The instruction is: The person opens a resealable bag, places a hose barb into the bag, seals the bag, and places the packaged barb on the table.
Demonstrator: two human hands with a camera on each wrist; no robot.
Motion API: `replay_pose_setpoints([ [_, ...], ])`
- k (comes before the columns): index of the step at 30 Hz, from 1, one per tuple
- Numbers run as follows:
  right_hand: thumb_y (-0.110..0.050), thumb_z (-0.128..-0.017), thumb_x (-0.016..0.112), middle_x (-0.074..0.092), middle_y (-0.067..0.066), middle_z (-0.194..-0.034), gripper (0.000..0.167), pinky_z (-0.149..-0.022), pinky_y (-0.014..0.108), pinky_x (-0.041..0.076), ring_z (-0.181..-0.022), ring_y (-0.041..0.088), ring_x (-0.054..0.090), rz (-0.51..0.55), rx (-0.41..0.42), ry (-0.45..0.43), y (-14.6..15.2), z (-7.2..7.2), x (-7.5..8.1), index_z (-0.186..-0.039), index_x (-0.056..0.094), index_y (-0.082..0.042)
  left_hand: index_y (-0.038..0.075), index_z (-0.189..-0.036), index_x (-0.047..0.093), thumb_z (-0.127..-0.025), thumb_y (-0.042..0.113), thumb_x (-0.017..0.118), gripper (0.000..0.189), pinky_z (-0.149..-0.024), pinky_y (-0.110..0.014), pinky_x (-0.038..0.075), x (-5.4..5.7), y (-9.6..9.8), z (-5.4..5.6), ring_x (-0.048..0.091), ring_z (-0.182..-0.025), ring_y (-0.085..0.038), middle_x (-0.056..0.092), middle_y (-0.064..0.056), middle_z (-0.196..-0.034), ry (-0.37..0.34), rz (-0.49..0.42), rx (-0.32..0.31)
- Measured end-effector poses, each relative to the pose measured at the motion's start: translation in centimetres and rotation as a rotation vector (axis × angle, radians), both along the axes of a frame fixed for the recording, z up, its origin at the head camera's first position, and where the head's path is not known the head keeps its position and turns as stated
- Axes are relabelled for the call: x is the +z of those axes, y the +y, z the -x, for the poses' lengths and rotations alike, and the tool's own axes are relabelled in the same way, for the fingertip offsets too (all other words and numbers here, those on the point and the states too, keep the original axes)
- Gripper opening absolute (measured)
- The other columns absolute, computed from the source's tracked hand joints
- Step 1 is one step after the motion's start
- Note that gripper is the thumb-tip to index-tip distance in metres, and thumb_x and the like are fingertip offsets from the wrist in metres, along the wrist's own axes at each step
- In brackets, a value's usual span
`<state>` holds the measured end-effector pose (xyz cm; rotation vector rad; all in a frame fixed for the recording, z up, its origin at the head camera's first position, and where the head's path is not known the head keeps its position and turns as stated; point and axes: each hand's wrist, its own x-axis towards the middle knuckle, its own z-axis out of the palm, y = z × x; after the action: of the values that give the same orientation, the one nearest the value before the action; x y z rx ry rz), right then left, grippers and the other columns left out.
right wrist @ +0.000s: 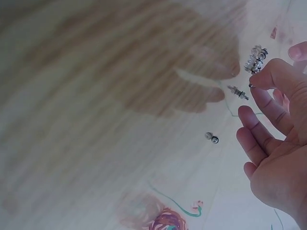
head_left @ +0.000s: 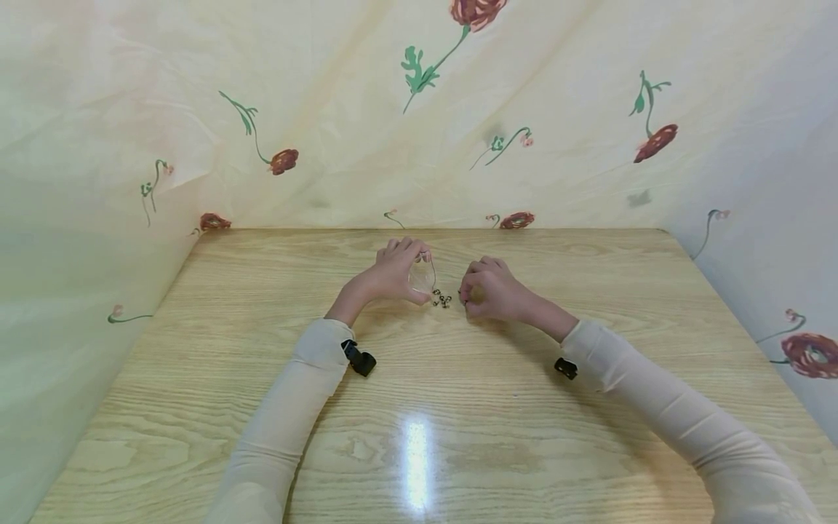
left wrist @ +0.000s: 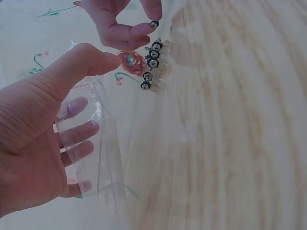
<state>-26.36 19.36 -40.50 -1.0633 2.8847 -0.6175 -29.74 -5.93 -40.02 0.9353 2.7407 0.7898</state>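
My left hand (head_left: 395,275) holds a clear plastic bag (left wrist: 103,143), its fingers showing through the film and its thumb raised on the near side. Just to the right of it on the table is a small cluster of metal pieces with black rings (left wrist: 152,60), like little screws or fittings. Beyond the cluster, my right hand (head_left: 496,292) pinches one such metal piece (left wrist: 154,24) between thumb and index finger. Its other fingers are loosely bent in the right wrist view. Close to those fingers lie a single metal piece (right wrist: 238,92) and another ringed piece (right wrist: 214,140).
The pale wood-grain table (head_left: 419,378) is glossy and reflects light near its front. Flower-printed cloth (head_left: 353,109) hangs along the back and both sides. A black strap mount (head_left: 358,358) sits at the left wrist, and another mount (head_left: 566,368) at the right.
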Motion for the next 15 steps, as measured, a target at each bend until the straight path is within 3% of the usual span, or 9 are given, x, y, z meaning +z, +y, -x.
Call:
replay_pose_setpoints([
  [15, -0.007, -0.077, 0.077, 0.067, 0.006, -0.097, 0.010, -0.103, 0.058, 0.029, -0.094, 0.030, 0.050, 0.061, -0.007, -0.012, -0.06, 0.55, 0.51, -0.085, 0.072, -0.012, 0.015, -0.120, 0.044, -0.078, 0.032, 0.084, 0.060, -0.099, -0.049, 0.029, -0.08, 0.03, 0.00, 0.035, -0.114, -0.028, 0.046, -0.008, -0.121, 0.004, -0.002, 0.007],
])
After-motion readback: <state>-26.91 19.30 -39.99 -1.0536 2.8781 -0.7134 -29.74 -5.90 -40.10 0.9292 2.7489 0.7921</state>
